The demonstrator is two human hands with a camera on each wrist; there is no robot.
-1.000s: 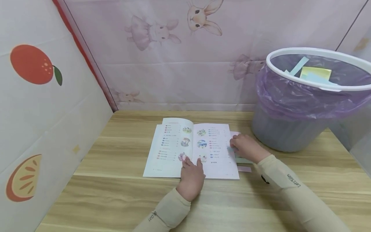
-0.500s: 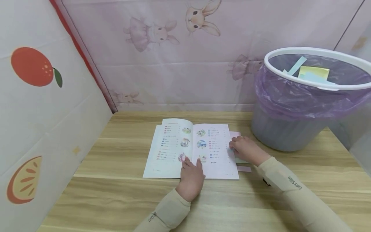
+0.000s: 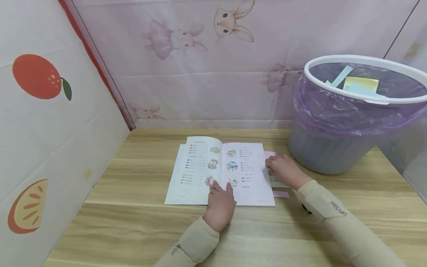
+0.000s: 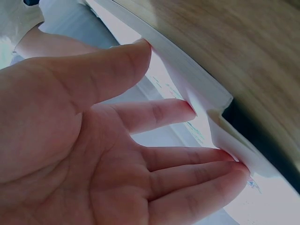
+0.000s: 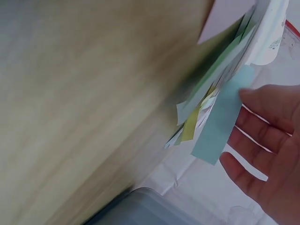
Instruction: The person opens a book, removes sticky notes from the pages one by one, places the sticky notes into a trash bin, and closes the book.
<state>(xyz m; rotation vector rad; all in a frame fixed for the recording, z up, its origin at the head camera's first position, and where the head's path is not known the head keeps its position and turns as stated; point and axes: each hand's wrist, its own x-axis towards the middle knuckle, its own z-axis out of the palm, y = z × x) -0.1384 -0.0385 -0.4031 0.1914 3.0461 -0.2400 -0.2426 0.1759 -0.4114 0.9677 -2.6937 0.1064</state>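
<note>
An open book with printed text and small round pictures lies on the wooden table. My left hand rests its fingertips on the pages near the spine, fingers straight and spread in the left wrist view. At the book's right edge, my right hand pinches a light blue sticky note strip between thumb and fingers; the strip's inner end meets the pages. Other strips stick out from the same edge: a pink one, a green one and an olive-yellow one.
A grey bin with a purple liner and white rim stands beyond my right hand. Yellow and blue paper pieces lie in it. Rabbit-patterned cloth covers the back wall, and a fruit-printed wall stands at the left.
My right hand's fingers have shifted slightly at the book's right edge. The left hand and the book stay in place.
</note>
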